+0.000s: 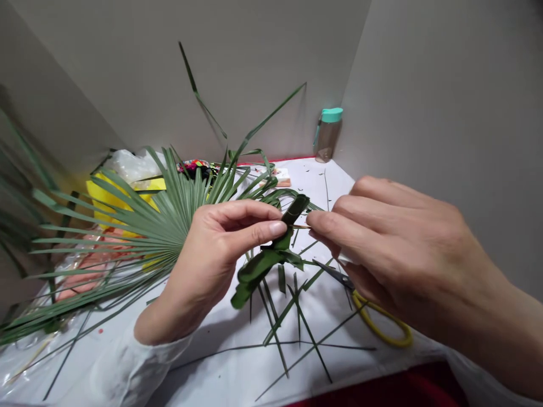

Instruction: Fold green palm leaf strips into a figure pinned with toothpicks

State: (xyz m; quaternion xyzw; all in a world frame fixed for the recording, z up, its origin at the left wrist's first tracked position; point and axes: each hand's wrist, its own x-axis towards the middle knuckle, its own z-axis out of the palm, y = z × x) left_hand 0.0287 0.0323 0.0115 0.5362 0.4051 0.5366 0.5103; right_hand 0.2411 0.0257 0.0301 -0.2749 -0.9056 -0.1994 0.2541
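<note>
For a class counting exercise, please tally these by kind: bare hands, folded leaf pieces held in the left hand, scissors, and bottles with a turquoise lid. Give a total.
Hands: 2 (left hand, right hand)
Folded leaf piece in the left hand: 1
Scissors, partly hidden: 1 pair
Bottle: 1
Total: 5

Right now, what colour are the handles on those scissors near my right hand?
The scissors' handles are yellow, showing best in the head view.
</note>
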